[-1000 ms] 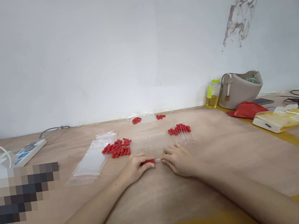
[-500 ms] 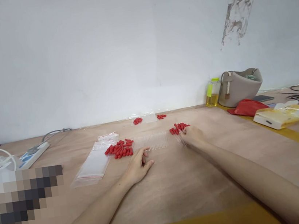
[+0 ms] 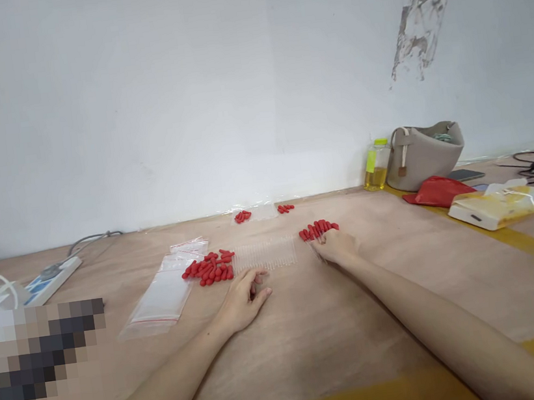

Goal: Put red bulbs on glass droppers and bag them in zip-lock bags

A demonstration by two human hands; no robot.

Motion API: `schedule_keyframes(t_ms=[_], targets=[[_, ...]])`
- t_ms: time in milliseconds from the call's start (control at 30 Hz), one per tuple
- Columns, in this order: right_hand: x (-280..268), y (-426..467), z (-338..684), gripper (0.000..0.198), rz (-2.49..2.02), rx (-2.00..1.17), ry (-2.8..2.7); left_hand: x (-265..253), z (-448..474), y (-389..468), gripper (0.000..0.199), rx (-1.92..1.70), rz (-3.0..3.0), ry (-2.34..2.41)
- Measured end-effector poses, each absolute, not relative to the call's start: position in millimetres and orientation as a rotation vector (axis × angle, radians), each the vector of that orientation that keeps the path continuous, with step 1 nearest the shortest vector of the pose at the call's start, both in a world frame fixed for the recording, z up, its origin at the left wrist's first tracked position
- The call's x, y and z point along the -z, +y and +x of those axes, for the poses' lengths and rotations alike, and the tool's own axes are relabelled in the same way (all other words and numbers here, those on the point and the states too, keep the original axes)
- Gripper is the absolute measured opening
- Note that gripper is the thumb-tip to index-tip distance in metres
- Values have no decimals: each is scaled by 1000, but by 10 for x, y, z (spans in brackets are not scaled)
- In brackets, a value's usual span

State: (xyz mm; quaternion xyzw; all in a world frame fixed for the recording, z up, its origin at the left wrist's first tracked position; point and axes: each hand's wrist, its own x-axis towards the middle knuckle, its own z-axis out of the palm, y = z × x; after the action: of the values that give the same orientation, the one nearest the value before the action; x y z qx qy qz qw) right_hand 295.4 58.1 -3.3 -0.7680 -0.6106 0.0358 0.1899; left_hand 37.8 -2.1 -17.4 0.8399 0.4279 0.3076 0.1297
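My left hand (image 3: 248, 301) rests on the table with loosely bent fingers and the thumb apart, holding nothing. Its fingertips lie by the near edge of a row of thin clear tubes (image 3: 267, 254). Left of that row is a pile of loose red rubber bulbs (image 3: 212, 269). My right hand (image 3: 337, 246) is closed at a group of red-bulbed droppers (image 3: 317, 229), clear stems pointing toward me. Its fingertips pinch at the stems, seemingly on a dropper, though the hand partly hides them.
Clear zip bags (image 3: 161, 296) lie left of the bulbs. Filled bags with red bulbs (image 3: 243, 216) lie by the wall. A power strip (image 3: 54, 280) is at far left. On the right stand a bottle (image 3: 375, 166), a grey bag (image 3: 423, 156), a red pouch (image 3: 443, 191) and a tissue pack (image 3: 498, 203).
The red bulbs at my right hand now lie in a more even row, and that hand has shifted slightly. My left hand stays nearly still. The whole view has moved a little.
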Motion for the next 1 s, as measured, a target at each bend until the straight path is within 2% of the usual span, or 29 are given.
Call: schedule_keyframes(t_ms=[200, 433, 1000], targets=[[-20, 538, 2956, 45, -2125, -121, -1734, 156, 382, -29, 26, -893, 2447, 1245], [-75, 474, 2757, 30, -1989, -56, -1852, 110, 396, -47, 19, -849, 2475, 1250], [-270, 877, 2376, 32, -2209, -417, -1917, 135, 419, -67, 15, -856, 2457, 1212]])
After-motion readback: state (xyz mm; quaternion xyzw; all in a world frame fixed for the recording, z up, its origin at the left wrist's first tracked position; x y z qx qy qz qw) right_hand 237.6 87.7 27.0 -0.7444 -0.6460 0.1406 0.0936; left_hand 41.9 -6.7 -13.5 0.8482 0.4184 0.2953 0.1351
